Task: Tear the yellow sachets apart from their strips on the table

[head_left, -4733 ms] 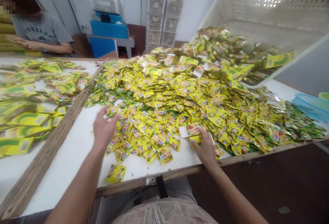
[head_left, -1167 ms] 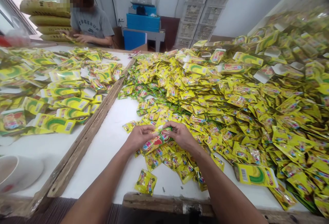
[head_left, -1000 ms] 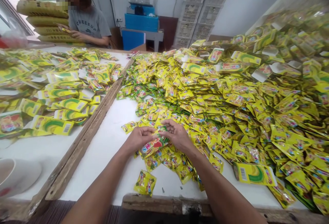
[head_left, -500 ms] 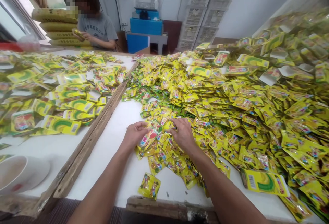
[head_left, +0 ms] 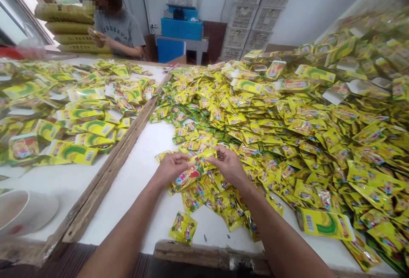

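Observation:
Between my hands is a small yellow, red and green carton (head_left: 189, 175), printed side up and tilted over the loose packets. My left hand (head_left: 171, 168) is closed around its left end, the thumb on top. My right hand (head_left: 229, 165) pinches a small yellow packet (head_left: 209, 154) at the carton's right end. Whether the packet is partly inside the carton I cannot tell. Yellow packets (head_left: 194, 197) lie beneath and around both hands. A single packet (head_left: 183, 227) rests nearer the table's front edge.
A big heap of packets (head_left: 287, 141) fills the right side. A wooden strip (head_left: 121, 154) divides the white table; filled cartons (head_left: 73, 152) lie left of it. One carton (head_left: 326, 223) is at the right front, a white cup (head_left: 28, 212) at the left. Across the table sits a person (head_left: 119, 33).
My right hand has lifted a packet from the pile and brought it to the carton's right end. My left hand has raised and turned the carton slightly rightward.

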`<state>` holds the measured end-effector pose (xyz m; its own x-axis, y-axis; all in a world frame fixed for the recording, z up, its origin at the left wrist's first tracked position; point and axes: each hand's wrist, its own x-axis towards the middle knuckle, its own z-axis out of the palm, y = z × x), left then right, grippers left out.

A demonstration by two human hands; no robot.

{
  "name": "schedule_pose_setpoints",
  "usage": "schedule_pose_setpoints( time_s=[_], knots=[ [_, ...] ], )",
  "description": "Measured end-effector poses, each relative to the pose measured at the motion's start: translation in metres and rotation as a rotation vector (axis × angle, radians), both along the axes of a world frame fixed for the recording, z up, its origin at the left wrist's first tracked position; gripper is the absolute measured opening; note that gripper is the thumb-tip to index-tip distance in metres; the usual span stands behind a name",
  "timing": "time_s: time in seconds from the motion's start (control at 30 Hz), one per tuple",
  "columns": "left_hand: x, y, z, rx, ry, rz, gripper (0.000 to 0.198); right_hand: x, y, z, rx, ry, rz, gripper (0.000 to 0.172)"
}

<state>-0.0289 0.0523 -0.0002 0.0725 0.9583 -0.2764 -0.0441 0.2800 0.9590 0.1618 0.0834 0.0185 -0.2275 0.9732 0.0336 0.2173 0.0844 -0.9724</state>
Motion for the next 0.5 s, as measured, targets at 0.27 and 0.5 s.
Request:
schedule_pose_setpoints(
  time_s=[0.27,0.5],
  knots=[
    [0.007,-0.001,0.001,0.0,-0.032,-0.013,0.047,-0.003,-0.004,-0.007,-0.078,0.002,0.081,0.029],
    [0.011,-0.001,-0.001,-0.036,-0.126,-0.005,0.053,-0.004,-0.006,-0.008,-0.003,0.008,-0.016,0.029]
  ],
)
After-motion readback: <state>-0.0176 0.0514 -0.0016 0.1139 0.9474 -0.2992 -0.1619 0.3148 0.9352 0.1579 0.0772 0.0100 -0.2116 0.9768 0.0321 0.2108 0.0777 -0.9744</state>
